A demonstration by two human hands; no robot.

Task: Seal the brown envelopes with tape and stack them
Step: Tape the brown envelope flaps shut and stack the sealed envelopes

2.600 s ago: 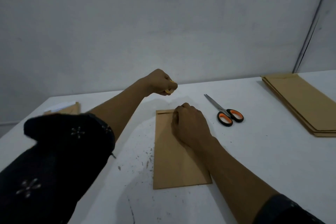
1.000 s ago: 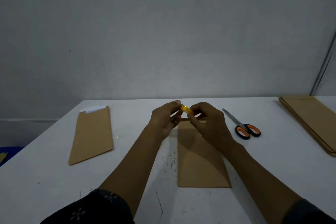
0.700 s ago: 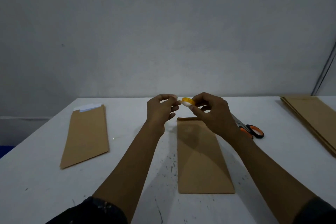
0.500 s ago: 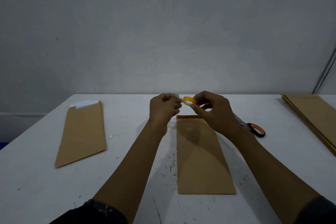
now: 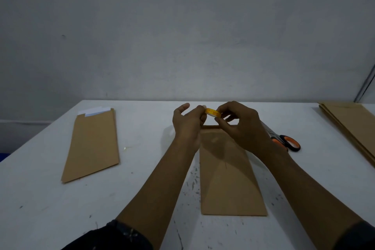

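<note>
A brown envelope (image 5: pixel 227 176) lies lengthwise on the white table (image 5: pixel 142 168) in front of me, its folded top edge at the far end. Above that top edge both hands meet around a small yellow tape roll (image 5: pixel 212 112). My right hand (image 5: pixel 243 128) pinches the roll between thumb and fingers. My left hand (image 5: pixel 187 126) pinches at the roll's left side with its fingertips, one finger raised. A second brown envelope (image 5: pixel 92 144) lies to the left with white paper sticking out of its top. A stack of brown envelopes (image 5: pixel 353 128) sits at the far right.
Orange-handled scissors (image 5: pixel 284 141) lie right of the middle envelope, partly hidden behind my right wrist. A grey wall stands behind the table's far edge. Dark scuff marks speckle the table near the envelope's left side.
My hands lifted off the envelope and came together on the tape roll above its top edge. Over the last half second they have hardly moved.
</note>
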